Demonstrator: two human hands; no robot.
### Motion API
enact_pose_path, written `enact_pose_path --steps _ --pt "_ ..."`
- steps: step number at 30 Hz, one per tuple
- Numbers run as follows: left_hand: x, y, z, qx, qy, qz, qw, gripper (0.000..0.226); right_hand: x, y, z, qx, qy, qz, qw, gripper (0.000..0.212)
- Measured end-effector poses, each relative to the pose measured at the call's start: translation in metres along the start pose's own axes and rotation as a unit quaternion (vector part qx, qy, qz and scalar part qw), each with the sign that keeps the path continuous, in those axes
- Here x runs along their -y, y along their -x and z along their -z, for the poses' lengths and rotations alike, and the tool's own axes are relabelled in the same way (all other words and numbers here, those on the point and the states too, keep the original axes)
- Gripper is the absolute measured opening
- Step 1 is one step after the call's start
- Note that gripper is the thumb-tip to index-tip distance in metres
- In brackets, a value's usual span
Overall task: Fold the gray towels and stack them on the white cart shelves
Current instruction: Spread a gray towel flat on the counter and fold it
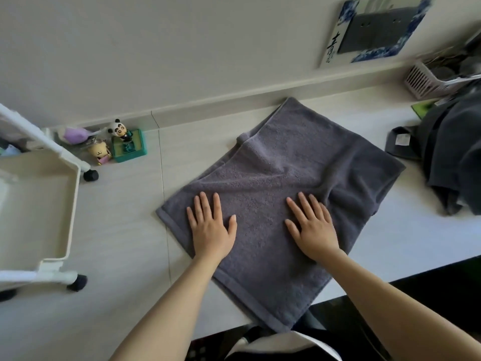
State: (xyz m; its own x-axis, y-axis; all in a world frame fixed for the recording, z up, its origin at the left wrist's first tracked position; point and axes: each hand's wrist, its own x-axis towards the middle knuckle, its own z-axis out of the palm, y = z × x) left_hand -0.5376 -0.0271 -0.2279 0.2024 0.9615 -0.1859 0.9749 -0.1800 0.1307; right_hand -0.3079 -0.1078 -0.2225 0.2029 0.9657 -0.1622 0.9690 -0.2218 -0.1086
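A gray towel [291, 162] lies folded double on the pale table, its near corner hanging over the front edge. My left hand [210, 227] presses flat on its near left part, fingers straight and spread. My right hand [313, 226] lies flat on the towel to the right of it, fingers also straight. A heap of more gray towels [453, 152] sits at the right end of the table. The white cart [39, 204] stands at the left, its top shelf showing bare.
Small toy figures [117, 144] and a green box stand by the wall left of the towel. A pink slatted basket [426, 79] sits at the back right. A blue-and-white picture [377, 29] leans on the wall. The cart's black casters [78, 282] rest on the tabletop.
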Motion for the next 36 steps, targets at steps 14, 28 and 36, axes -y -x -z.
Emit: enact_pose_path --steps 14,28,36 --pt "-0.022 -0.043 0.009 0.01 0.039 0.2 0.979 0.072 0.0 -0.03 0.023 0.01 0.068 0.072 0.995 0.062" --pt "0.008 -0.046 0.003 -0.05 0.019 0.23 0.972 0.075 -0.007 -0.096 0.013 0.009 -0.034 0.173 0.984 0.068" --pt "0.01 -0.049 0.004 -0.041 -0.005 0.238 0.97 0.072 -0.05 -0.128 0.027 0.004 -0.015 0.047 0.999 0.054"
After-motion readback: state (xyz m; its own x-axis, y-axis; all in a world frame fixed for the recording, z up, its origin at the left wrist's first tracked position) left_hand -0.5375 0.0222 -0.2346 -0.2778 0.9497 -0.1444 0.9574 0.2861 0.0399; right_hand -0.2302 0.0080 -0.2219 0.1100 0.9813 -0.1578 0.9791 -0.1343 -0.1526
